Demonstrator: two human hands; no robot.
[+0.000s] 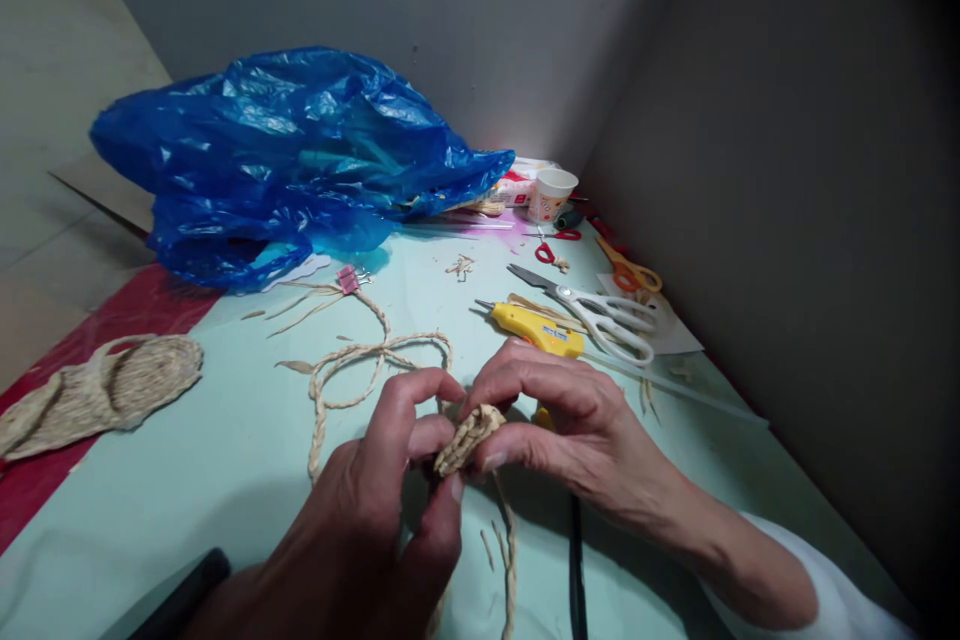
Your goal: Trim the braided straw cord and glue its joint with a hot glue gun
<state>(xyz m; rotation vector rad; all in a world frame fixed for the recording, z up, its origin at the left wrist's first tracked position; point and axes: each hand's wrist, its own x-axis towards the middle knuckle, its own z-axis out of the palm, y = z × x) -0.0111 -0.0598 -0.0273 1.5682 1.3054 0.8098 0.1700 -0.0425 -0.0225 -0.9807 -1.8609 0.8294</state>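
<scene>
Between my two hands is a small coil of braided straw cord [471, 440], held above the table. My left hand [382, 480] pinches its left side with thumb and fingers. From the right, my right hand [562, 410] grips the other side, thumb in front and fingers over the top. A long straw braid [319, 410] lies looped on the table behind my left hand, its far end caught in a pink binder clip [349, 279]. Another length of cord [511, 550] hangs down below the coil. Just beyond my right hand lies a yellow glue gun [536, 328].
White-handled scissors [600, 315], orange scissors [628, 268] and red-handled scissors [546, 250] lie at the right. A paper cup [553, 195] stands at the back beside a big blue plastic bag [300, 150]. At left is a woven straw slipper [112, 385]. A dark wall borders the right.
</scene>
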